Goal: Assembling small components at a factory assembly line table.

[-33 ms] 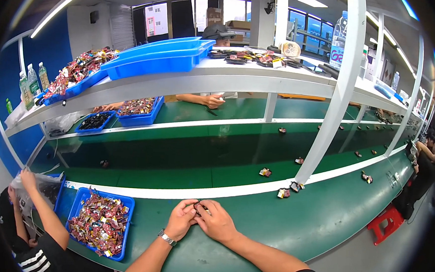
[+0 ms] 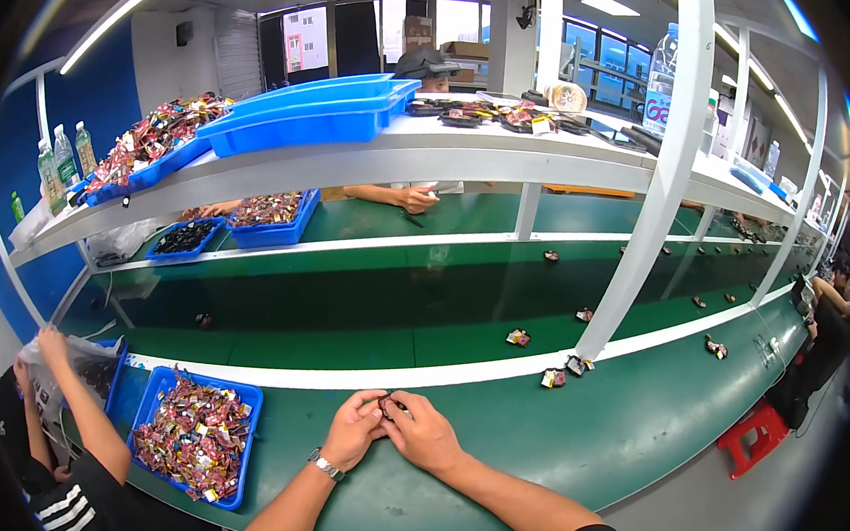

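Note:
Over the green worktop, my left hand and my right hand meet with their fingertips together. Pinched between them is a small black part, mostly covered by my fingers, so its exact kind does not show. To the left of my hands sits a blue tray heaped with small red, white and yellow pieces, apart from both hands. Two small assemblies with black edges and white-and-red labels lie on the right, by the foot of a white post.
A white shelf with stacked blue trays crosses above. A white post rises on the right. At far left a co-worker's arm handles a clear plastic bag. A red stool stands beyond the worktop's right edge.

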Action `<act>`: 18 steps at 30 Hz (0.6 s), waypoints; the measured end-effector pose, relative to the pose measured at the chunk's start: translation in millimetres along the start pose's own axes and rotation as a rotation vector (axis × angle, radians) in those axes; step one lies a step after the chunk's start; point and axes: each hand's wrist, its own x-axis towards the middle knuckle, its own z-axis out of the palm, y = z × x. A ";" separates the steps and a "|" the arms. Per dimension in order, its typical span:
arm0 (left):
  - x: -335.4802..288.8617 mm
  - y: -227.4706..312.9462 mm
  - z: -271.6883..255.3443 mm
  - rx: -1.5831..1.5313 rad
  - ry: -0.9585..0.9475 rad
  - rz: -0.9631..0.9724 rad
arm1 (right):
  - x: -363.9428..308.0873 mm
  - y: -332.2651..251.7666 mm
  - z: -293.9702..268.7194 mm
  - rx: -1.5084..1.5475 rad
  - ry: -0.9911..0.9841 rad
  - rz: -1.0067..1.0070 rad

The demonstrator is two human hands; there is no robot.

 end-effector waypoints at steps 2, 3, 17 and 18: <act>-0.2 2.2 3.4 -0.027 0.005 -0.013 | -1.6 8.6 4.0 0.195 -0.056 0.131; -0.7 4.8 5.6 -0.053 0.018 -0.029 | 2.9 17.2 6.4 0.191 -0.055 0.125; 2.4 8.3 4.3 -0.019 -0.071 -0.014 | 16.2 205.9 -66.7 -0.502 -0.045 0.627; 8.1 8.1 8.7 -0.002 -0.119 -0.038 | 1.2 235.4 -85.9 -0.522 -0.097 0.691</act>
